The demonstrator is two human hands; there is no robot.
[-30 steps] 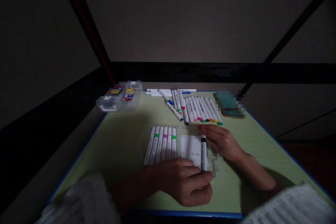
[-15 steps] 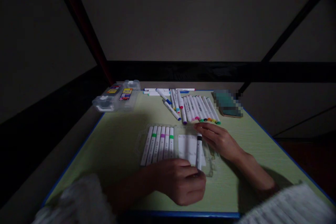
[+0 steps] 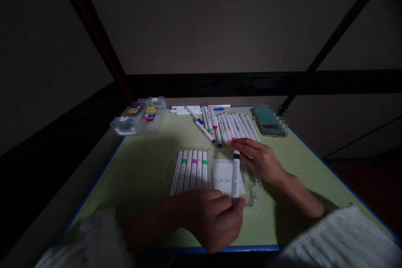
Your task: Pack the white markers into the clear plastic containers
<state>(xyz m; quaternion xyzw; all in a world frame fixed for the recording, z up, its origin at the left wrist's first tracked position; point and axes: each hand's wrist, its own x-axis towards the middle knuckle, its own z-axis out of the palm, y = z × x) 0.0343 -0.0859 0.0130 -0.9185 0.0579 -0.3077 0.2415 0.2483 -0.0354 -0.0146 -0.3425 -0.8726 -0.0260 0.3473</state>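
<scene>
From where I stand, the person is bent over a pale green worktop with a blue edge, and the light is dim. The left hand reaches across the front with its grip drawn in, thumb and forefinger closed around the near end of a white black-banded marker. The right hand comes in from the other side, fingers bent, its fingertips at the far end of that same marker; whether its grip is actually pinching there or just steadying it, I can't tell. The marker points away from the person, over the right half of an opened clear plastic case, above a white card. I can't make out whether it touches the card. In the left half, six white markers lie side by side, some ringed in green, purple or pink, their near ends hidden behind the left hand. Beyond the case, more capped markers are spread in a slanting row, with two blue-ended markers lying askew to their left and several others crosswise along the back edge. Clear labelled cases sit at the back left corner, and a flat green-faced slab, partly blurred, lies at the back right.
</scene>
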